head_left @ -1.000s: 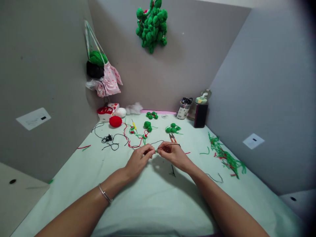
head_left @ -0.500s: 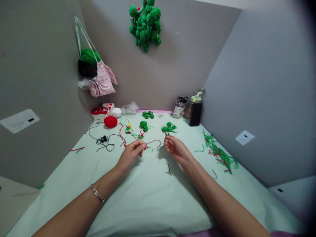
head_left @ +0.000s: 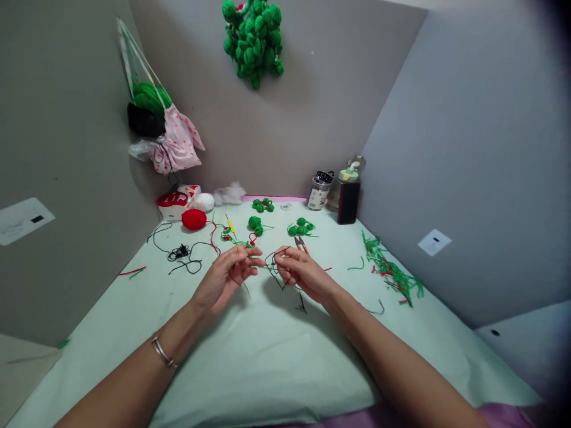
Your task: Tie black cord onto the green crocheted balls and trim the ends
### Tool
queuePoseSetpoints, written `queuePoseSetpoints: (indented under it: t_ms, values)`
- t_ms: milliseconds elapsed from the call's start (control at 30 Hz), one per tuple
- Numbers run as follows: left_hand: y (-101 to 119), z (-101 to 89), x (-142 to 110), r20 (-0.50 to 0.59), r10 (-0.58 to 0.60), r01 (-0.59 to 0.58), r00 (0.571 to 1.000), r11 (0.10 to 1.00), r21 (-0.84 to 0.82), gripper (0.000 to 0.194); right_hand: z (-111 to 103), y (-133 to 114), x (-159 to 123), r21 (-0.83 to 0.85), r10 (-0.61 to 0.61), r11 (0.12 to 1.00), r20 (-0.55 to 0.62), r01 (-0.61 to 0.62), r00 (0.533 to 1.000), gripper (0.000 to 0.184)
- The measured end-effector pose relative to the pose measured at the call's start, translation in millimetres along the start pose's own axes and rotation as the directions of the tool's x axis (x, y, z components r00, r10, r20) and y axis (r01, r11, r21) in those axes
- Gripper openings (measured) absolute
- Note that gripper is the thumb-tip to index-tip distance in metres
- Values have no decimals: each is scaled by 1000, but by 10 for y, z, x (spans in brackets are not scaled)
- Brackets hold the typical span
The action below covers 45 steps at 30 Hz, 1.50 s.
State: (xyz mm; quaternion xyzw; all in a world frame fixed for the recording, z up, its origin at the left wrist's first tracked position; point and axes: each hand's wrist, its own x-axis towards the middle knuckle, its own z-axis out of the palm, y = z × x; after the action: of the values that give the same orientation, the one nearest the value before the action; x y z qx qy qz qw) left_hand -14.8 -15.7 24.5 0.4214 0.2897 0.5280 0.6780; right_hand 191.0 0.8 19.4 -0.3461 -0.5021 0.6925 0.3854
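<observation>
My right hand [head_left: 303, 270] is closed in a pinch on a loop of black yarn [head_left: 277, 280], which hangs just left of its fingertips. Facing it is my left hand [head_left: 229, 273], fingers stretched and parted, with nothing clearly held. A thin dark strand [head_left: 247, 290] shows below that hand; whether it touches the hand I cannot tell. Small thread snips [head_left: 300, 242] with orange handles lie just beyond my right fingers, partly hidden. Green crocheted balls [head_left: 301, 227] sit behind the snips, and another green cluster [head_left: 256, 224] lies beyond my left hand.
Tangled black yarn [head_left: 181, 252], a red yarn ball [head_left: 194, 219] and a yellow-handled hook [head_left: 230, 224] lie left. Green and red scraps [head_left: 392, 270] spread at right. A pen cup [head_left: 318, 196] and dark phone-like slab [head_left: 348, 202] stand at the back.
The snips have left my right hand and lie on the table. That hand now pinches the black yarn loop, nearer my left hand, whose fingers have spread. The view shifted slightly.
</observation>
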Motion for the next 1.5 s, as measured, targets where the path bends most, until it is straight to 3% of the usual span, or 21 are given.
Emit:
queuePoseSetpoints:
  t_ms: [100, 233, 300, 367, 433, 533, 633, 733, 833, 933, 1033, 1133, 1233, 1333, 1433, 1500]
  values:
    - [-17, 5, -10, 25, 6, -6, 1000, 1000, 29, 22, -12, -54, -11, -7, -31, 1000, -9, 31, 999, 32]
    - [-115, -7, -9, 98, -68, 32, 993, 944, 329, 25, -77, -91, -14, -153, -55, 987, 5, 56, 998, 26]
    - [-162, -16, -6, 131, -105, 37, 986, 898, 439, 34, -114, -105, -33, -402, -42, 914, 22, 47, 999, 22]
    - [-196, -25, -1, 120, -103, 30, 987, 868, 496, 35, -132, -126, -72, -630, 17, 776, 71, 32, 997, 19]
    - [-218, -29, 5, 101, -94, 28, 990, 854, 520, 36, -128, -157, -122, -705, 96, 709, 149, 37, 984, 17]
    - [-217, -26, 15, 105, -100, 28, 989, 844, 536, 32, -106, -211, -177, -593, 180, 805, 275, 19, 944, 18]
    - [-164, -21, 17, 54, -22, -9, 998, 856, 518, 26, -134, -252, -159, -358, 125, 933, 263, -24, 957, 25]
    - [-95, -14, 4, -4, 28, -24, 1000, 910, 413, 25, -211, -239, -65, 10, -8, 1000, 9, 8, 1000, 35]
    - [-62, 14, -23, -27, 7, 0, 1000, 967, 254, 25, -217, -136, 32, 226, 15, 974, -215, 34, 977, 43]
    - [-56, 53, -49, 8, -23, 21, 1000, 987, 159, 26, -72, 28, 57, 190, 52, 982, -190, -16, 980, 45]
    - [-35, 58, -54, 28, -21, 17, 999, 990, 138, 27, 98, 139, 29, 105, 132, 985, 30, -134, 991, 43]
    - [-12, 15, -29, -49, 46, -35, 998, 979, 200, 27, 124, 118, 0, 68, 152, 983, 200, -169, 968, 39]
    - [-48, -18, -11, -60, 39, -14, 997, 929, 371, 30, 45, 17, -22, 121, 54, 990, 145, -72, 988, 37]
    - [-128, 11, -32, 102, -129, 54, 986, 839, 541, 32, -1, -52, -38, 99, -2, 995, 84, -7, 996, 38]
    - [-172, 61, -59, 246, -259, 70, 934, 808, 585, 25, 19, -50, -43, 31, -37, 999, 50, 35, 998, 38]
    - [-167, 69, -59, 246, -213, 40, 945, 826, 562, 28, 39, -28, -40, 19, -43, 999, 36, 43, 998, 38]
